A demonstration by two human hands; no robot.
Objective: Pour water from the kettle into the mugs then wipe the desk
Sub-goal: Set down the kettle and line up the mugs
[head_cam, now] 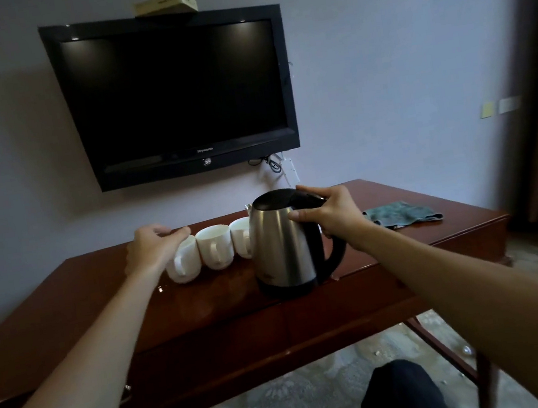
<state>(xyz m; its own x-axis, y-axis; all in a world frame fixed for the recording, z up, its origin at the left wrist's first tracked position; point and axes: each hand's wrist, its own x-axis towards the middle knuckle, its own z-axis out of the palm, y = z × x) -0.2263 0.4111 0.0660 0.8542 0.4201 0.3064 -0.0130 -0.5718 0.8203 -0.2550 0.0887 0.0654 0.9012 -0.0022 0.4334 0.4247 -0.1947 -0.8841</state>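
pouring not yet begun: the right hand (331, 215) wraps its fingers on the handle of the steel kettle (283, 243) standing on the worktop (397, 192), left hand (152, 247) gripping the leftmost of 3 white mugs (214, 246); next, lift and tip.

Kettle (282, 247): brushed steel body, satin sheen; lid and handle black plastic. Mugs (215, 251) glossy white ceramic. Desk (399, 206) polished reddish wood, reflective. Cloth (400, 214) matt, soft teal fabric.

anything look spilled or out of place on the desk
Yes: a small wet glint sits on the desk just in front of the leftmost mug, near its base, like a few drops of water. That mug also leans under the left hand. The cloth lies crumpled at the right.
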